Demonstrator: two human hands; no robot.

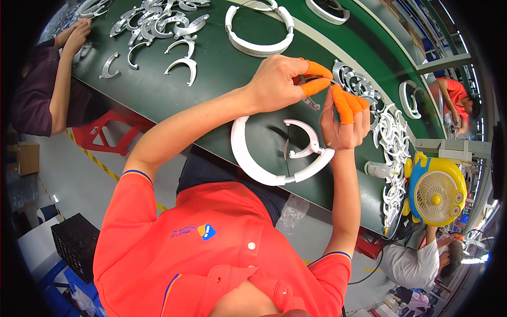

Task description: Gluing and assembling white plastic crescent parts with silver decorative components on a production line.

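Bare green desk (211,79) opens between the two white headbands — the far one (259,47) and the near one (264,169) — and that lane runs clear under the left hand (277,82). To the right it's crowded: a heap of silver brackets (391,137) lines the edge just beside the right hand (343,124), with a small bottle (377,170) and a yellow fan (435,190) beyond. Far left, more brackets (158,26) lie scattered — loose gaps between them.

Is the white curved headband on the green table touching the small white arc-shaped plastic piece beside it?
Touching: the head view shows the white curved headband meeting the small white arc-shaped plastic piece at its right end, no gap visible.
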